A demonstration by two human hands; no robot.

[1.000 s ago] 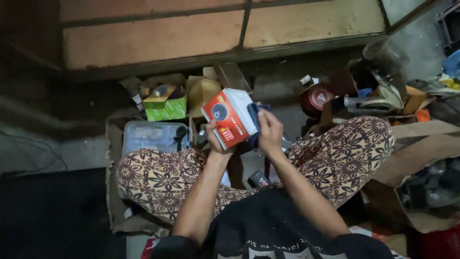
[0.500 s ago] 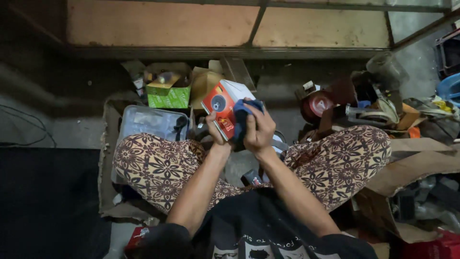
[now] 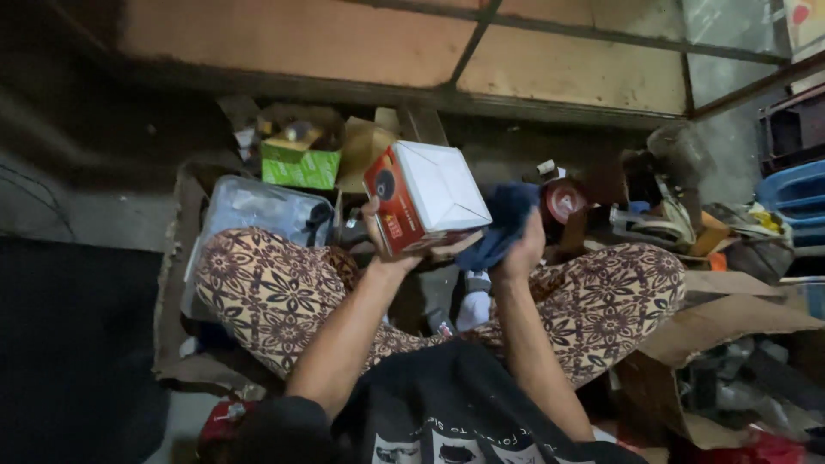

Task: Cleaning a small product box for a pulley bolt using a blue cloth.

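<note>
Dim scene, light falling from above onto the centre. The white-and-red cardboard box (image 3: 425, 206) catches the most, its white face near glare just above the left hand (image 3: 388, 249) fingers. The dark blue cloth (image 3: 501, 230) in the right hand (image 3: 520, 251) reads soft, slightly smeared. Left of the fingers the floor sinks into black shadow. Far right of them, clutter goes grainy and bends at the frame edge.

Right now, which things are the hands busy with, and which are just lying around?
In use:
left hand holding the red and white box
right hand holding the blue cloth

Lying about:
green box
clear plastic bag
red tape roll
cardboard
</note>
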